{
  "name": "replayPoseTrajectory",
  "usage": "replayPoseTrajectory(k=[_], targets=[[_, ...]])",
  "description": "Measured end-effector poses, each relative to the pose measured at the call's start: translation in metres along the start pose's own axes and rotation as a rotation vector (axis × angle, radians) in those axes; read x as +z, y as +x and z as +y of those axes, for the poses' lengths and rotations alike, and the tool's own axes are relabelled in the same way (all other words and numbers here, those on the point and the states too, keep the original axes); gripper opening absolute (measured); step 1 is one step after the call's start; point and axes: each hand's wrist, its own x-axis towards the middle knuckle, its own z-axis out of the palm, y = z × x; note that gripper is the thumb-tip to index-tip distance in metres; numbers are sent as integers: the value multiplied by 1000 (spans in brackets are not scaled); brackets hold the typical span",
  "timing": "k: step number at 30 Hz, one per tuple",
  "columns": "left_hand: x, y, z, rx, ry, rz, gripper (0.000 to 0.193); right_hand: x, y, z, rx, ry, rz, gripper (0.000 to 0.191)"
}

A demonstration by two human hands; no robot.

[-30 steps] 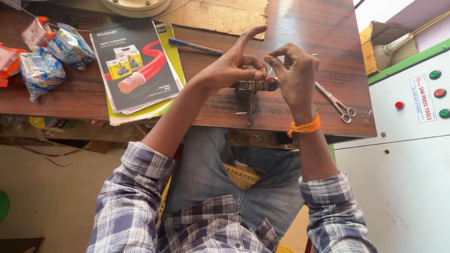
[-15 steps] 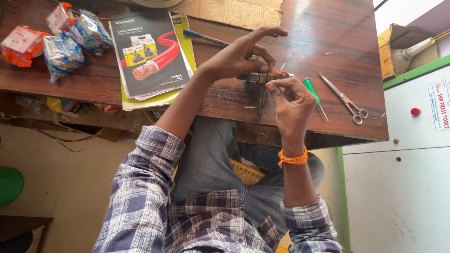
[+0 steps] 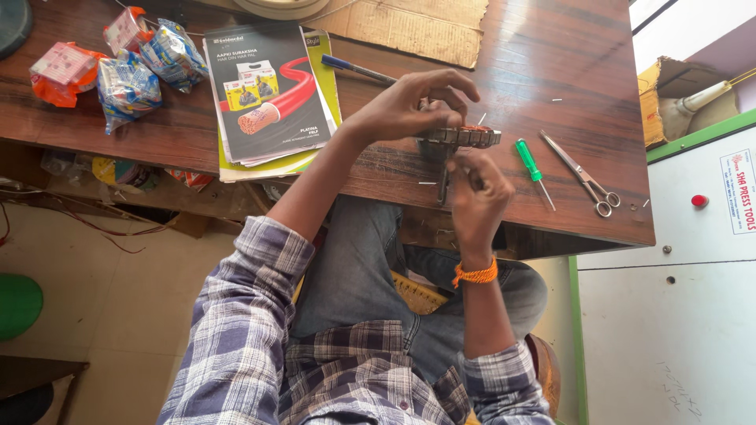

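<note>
My left hand (image 3: 409, 106) reaches over the wooden table (image 3: 551, 71) and grips a small metal part with copper winding (image 3: 465, 137) from above. My right hand (image 3: 475, 193), with an orange thread on its wrist, sits just below the part near the table's front edge. Its fingertips pinch at the part's underside. A dark metal stem (image 3: 443, 185) hangs down from the part beside my right fingers. What the right fingertips pinch is too small to make out.
A green-handled screwdriver (image 3: 528, 160) and scissors (image 3: 584, 175) lie right of my hands. A blue pen (image 3: 358, 69) and a wire catalogue (image 3: 268, 90) lie to the left, with plastic packets (image 3: 118, 67) farther left. Cardboard (image 3: 409, 27) lies at the back. A white machine cabinet (image 3: 669, 299) stands right.
My right hand has dropped from beside the part to under it, toward the table's front edge. The left hand keeps its hold. The view has shifted, so the screwdriver now shows.
</note>
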Motion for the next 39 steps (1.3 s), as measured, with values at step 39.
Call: replayPoseTrajectory(k=[39], targets=[[1, 12, -21, -192, -507, -10, 102, -25, 102, -46, -84, -276, -203, 12]])
